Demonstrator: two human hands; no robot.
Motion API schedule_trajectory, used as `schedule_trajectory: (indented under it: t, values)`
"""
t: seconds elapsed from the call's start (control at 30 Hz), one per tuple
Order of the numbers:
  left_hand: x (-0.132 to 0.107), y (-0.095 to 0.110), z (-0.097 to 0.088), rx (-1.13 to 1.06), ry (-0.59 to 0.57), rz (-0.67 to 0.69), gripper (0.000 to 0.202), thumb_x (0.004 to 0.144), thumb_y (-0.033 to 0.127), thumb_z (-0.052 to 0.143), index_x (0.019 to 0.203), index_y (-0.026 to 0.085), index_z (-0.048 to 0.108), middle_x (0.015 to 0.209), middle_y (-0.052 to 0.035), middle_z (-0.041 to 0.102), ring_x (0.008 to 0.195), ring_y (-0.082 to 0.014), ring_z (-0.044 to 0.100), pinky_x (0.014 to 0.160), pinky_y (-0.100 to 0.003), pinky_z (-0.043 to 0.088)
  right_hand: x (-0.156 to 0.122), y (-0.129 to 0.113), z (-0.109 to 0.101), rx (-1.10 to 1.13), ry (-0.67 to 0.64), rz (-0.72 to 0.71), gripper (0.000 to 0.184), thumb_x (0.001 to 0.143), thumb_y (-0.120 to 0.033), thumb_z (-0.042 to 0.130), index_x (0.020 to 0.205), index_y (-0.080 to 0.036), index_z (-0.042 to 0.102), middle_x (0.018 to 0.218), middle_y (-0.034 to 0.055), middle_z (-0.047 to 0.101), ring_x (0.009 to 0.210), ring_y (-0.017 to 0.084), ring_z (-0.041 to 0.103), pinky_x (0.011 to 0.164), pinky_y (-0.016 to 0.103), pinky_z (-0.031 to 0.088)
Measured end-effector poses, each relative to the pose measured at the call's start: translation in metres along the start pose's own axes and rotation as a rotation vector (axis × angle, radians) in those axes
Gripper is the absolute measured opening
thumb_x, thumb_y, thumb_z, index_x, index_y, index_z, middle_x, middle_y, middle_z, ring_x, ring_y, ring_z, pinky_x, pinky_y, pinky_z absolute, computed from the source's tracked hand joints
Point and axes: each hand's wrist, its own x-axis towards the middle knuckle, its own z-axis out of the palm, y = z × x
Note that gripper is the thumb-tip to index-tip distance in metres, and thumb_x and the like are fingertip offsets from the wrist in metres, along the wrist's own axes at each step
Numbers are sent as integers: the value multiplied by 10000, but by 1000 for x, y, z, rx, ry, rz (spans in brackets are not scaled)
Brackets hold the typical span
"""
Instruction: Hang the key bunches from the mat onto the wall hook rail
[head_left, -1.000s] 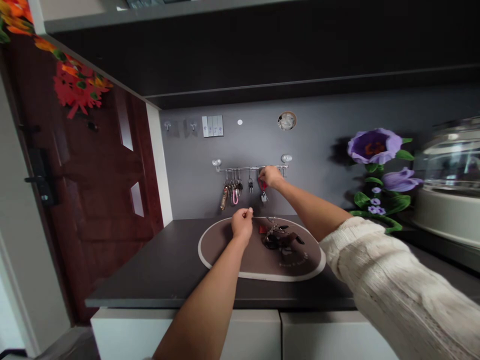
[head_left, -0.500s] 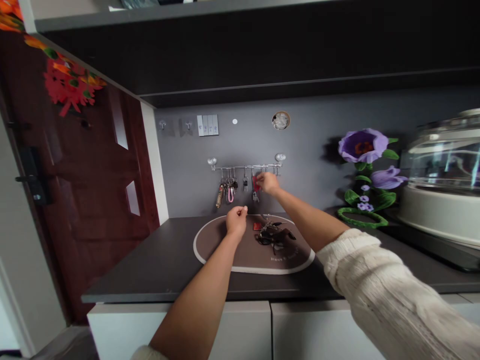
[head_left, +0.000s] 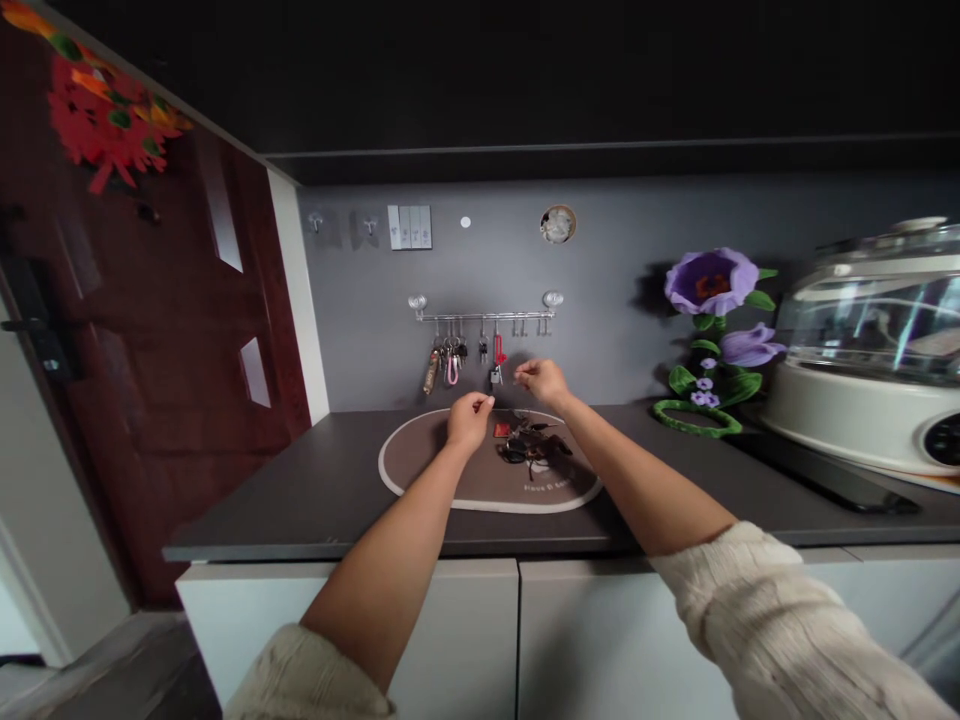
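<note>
Dark desk (head_left: pixel 247 497) — on it, an oval brown mat (head_left: pixel 420 472) with a pale rim, a tangle of keys (head_left: pixel 534 447) and a red fob (head_left: pixel 502 430) atop the mat — far right, a glass-lidded cooker (head_left: pixel 847 400).

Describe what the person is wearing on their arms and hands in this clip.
The sleeves are a chunky cream cable knit, with the left sleeve and the right sleeve both ending partway up the forearm. Below them the forearms are bare. The left hand and right hand are ungloved, and no watch or bracelet shows.
</note>
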Motion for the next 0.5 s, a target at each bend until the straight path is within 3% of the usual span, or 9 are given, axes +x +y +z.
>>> schedule_trajectory:
  t: [0.23, 0.5]
  values:
    - [-3, 5, -1, 84, -79, 64, 126, 727, 207, 517, 700, 158, 630, 708, -37, 629, 669, -131, 539, 661, -237, 395, -22, 26, -8, -261, -46, -35, 143, 710, -238, 571, 790, -159, 661, 737, 29, 667, 675, 109, 583, 632, 192, 419]
    - [-4, 2, -1, 292, -161, 141, 136, 745, 189, 502, 768, 158, 633, 770, -46, 621, 721, -138, 531, 700, -252, 399, -17, 44, -7, -546, -177, -39, 199, 709, -161, 571, 887, -159, 661, 916, 77, 663, 850, 172, 591, 735, 228, 413]
